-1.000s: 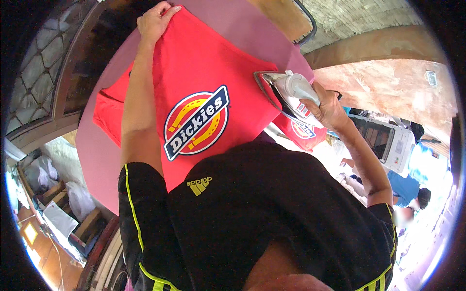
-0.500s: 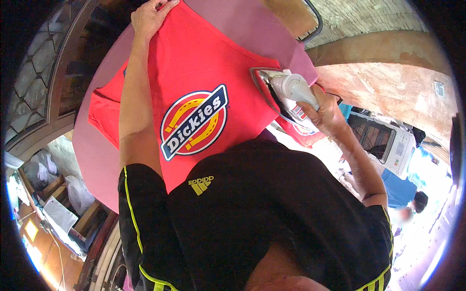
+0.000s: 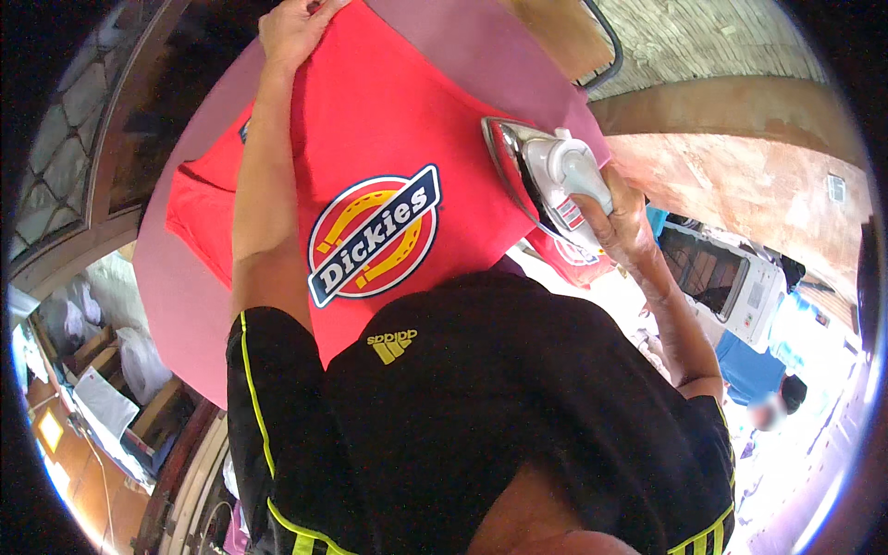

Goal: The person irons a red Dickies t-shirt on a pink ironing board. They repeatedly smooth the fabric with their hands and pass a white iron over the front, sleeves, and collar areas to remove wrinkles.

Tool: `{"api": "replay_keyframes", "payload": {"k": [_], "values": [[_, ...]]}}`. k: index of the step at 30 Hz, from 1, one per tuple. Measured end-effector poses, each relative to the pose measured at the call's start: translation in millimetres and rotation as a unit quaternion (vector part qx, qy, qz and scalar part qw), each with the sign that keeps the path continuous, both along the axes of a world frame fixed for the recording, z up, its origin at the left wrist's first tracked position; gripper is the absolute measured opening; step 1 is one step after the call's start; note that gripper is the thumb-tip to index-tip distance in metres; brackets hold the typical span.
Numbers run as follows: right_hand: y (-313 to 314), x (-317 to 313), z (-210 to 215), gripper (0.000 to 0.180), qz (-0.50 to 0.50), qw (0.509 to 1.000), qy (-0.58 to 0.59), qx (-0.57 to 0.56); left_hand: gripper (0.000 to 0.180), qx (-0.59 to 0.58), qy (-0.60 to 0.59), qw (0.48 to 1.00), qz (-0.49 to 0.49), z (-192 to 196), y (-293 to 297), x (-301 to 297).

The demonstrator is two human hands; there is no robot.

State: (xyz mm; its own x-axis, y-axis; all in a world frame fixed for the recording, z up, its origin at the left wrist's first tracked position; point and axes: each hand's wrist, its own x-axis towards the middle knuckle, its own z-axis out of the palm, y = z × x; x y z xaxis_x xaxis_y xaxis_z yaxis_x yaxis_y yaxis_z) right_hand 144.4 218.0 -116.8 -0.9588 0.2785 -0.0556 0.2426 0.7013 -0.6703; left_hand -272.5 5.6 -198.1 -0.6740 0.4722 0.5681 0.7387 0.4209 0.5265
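Right hand [image 3: 622, 215] is closed around the iron [image 3: 548, 176] at 2 o'clock; left hand [image 3: 294, 30] pins the red shirt [image 3: 388, 120] flat at 12 o'clock on the desk [image 3: 185, 305]; lingering could scorch the fabric.

Garment pressing workshop: pink ironing board [image 3: 185, 305], iron [image 3: 546, 180], red shirt [image 3: 388, 139], stacked goods [image 3: 102, 407], brick wall [image 3: 703, 42].

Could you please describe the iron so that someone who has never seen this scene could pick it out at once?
Start at the pink padded ironing surface and find the red T-shirt with a round printed emblem spread across it. At the shirt's right edge sits the white clothes iron with a shiny metal soleplate, its handle gripped by the right hand. It is the only hard white and metal thing on the cloth.
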Motion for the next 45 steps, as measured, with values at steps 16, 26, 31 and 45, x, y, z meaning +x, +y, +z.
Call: {"api": "replay_keyframes", "payload": {"k": [16, 26, 31, 45], "values": [[-45, -217, -2, 0.041, 0.108, 0.980, 0.128, 0.107, 0.041, -0.067, -0.129, 0.989, -0.016, -14, -9, -29], [-61, -306, 1, 0.057, 0.092, 0.981, 0.074, 0.152, 0.036, -0.061, -0.164, 0.984, 0.016, 18, -70, -3], [-61, -305, 7, 0.058, 0.116, 0.986, 0.060, 0.107, 0.039, -0.040, -0.118, 0.989, 0.076, -6, -66, 11], [-14, -246, 3, 0.048, 0.298, 0.929, 0.204, 0.084, 0.036, -0.125, -0.188, 0.966, 0.129, 1, -55, 1]]}}
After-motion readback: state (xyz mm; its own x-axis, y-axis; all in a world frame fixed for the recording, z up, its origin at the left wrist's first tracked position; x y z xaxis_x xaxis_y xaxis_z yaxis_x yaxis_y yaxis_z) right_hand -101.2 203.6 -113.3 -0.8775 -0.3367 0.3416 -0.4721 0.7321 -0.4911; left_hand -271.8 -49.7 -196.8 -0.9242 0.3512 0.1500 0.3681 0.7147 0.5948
